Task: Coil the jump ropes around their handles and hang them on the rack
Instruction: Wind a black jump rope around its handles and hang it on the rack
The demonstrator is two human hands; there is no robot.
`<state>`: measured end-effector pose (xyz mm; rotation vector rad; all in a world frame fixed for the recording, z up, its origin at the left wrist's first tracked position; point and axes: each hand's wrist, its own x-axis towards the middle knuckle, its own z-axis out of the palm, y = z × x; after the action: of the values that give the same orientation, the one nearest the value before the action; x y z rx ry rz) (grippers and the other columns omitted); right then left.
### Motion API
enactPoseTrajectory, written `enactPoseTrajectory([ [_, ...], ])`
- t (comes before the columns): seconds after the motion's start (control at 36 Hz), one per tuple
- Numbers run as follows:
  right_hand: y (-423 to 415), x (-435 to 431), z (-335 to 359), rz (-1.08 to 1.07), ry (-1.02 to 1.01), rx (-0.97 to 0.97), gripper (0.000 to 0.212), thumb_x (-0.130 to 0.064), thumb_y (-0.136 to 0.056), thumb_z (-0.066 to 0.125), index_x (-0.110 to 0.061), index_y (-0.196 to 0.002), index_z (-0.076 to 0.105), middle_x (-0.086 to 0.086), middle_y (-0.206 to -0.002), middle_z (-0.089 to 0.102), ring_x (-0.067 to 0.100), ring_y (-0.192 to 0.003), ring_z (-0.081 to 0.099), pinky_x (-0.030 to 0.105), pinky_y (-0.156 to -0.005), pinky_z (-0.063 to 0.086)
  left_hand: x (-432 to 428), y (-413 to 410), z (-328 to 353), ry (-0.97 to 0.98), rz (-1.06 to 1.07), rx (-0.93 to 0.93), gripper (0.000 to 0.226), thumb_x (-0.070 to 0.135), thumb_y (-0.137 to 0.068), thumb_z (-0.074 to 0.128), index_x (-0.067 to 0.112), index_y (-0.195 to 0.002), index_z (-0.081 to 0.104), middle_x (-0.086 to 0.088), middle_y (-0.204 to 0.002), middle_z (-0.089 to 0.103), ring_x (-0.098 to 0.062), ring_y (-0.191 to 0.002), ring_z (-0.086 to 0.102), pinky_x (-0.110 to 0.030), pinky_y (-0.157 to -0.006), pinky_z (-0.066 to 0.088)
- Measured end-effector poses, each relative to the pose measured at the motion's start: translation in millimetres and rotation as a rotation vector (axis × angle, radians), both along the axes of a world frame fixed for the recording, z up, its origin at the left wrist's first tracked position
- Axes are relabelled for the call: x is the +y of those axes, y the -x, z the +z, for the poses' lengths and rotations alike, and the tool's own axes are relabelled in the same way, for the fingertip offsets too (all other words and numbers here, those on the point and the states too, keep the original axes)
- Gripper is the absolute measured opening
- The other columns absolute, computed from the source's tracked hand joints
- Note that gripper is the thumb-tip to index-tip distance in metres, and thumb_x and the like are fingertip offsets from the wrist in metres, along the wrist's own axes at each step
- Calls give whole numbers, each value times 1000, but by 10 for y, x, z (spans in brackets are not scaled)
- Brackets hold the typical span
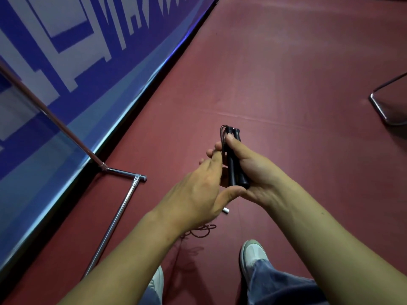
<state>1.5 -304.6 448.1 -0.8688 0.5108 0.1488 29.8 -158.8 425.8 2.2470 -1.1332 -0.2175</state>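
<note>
Bare forearms (330,238) reach forward from the bottom edge and meet over the two black handles (234,166) of a jump rope, held above the floor in front of the person. The right hand (253,172) clamps the handles side by side, with its thumb pressed across their upper part, probably so the pair acts as one core for winding. A short loop of the cord (222,137) arches out of their top ends. The left hand (196,192) lies against the cord side with its fingers stretched nearly straight. Its thumb is spread under the handles' butt ends, which looks more like steadying and guiding than gripping. No wraps show yet, so the coiling seems barely begun. The rest of the rope (202,231) lies in loose curls on the red floor (286,84) below the hands, free to feed upward. A small white piece (226,210) lies just beside it. White shoes (253,254) and jeans stand near the curls. The chrome foot of the rack (119,214) rests to the left along a blue printed banner (66,51), within easy reach for hanging. A bent metal leg (383,115) shows at the far right.
</note>
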Motion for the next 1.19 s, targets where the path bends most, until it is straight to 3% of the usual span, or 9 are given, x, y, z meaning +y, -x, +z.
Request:
enactPoseTrajectory([
  [0.17,19,12,0,28,18,-25,30,-41,-103,56,-13,-100,64,13,-112,72,40,-126,63,54,-110,47,-4,19,31,19,19,47,90,63,-93,45,16,-161,11,-2,-131,54,-21,-118,54,-40,-95,49],
  [0.28,14,31,-2,21,74,-17,16,-26,-102,60,-13,-110,63,12,-107,72,34,-104,63,51,-106,47,-3,19,6,-4,33,72,88,68,-91,38,15,-158,17,-2,-135,54,-22,-124,55,-44,-95,52],
  [0.39,51,78,-1,6,56,-50,27,-8,-102,54,-7,-127,63,16,-105,75,29,-102,68,43,-100,53,-17,17,0,10,66,76,66,58,-94,43,17,-146,36,4,-120,56,-21,-112,58,-41,-87,52],
  [0.56,99,80,11,64,78,-49,30,-12,-105,52,-13,-135,58,12,-117,76,29,-105,70,44,-96,53,-28,42,16,-16,80,89,73,68,-84,31,25,-143,38,4,-122,59,-23,-110,62,-48,-84,54],
  [0.64,90,101,-14,31,51,-43,25,-14,-107,51,-9,-131,56,19,-116,75,36,-116,69,53,-108,48,-15,54,34,-12,81,49,70,65,-85,32,25,-142,39,5,-113,60,-26,-102,63,-48,-80,54],
  [0.78,22,142,-22,-122,38,-72,4,-10,-109,46,-12,-112,47,24,-111,75,41,-108,72,57,-100,54,-58,159,85,31,179,-18,46,51,-94,44,18,-122,58,2,-96,65,-30,-89,64,-44,-71,51],
  [0.92,-19,121,13,-296,64,-109,6,-10,-109,43,-14,-113,46,6,-68,58,33,-81,77,70,-94,52,-149,290,99,94,269,19,23,37,-99,56,14,-104,55,-10,-84,67,-38,-76,63,-47,-63,48],
  [1.06,-15,9,5,-296,354,-128,12,-14,-109,44,-14,-120,47,2,-65,45,20,-58,65,33,-53,54,-122,252,91,101,332,220,14,35,-95,62,27,-89,52,3,-74,64,-17,-64,61,-31,-57,48],
  [1.19,-47,-84,-6,-351,409,-77,7,-12,-107,44,-17,-110,47,-2,-64,39,12,-47,35,28,-45,43,-76,178,61,21,243,468,19,37,-95,65,23,-85,60,16,-53,60,-5,-51,58,-23,-55,50],
])
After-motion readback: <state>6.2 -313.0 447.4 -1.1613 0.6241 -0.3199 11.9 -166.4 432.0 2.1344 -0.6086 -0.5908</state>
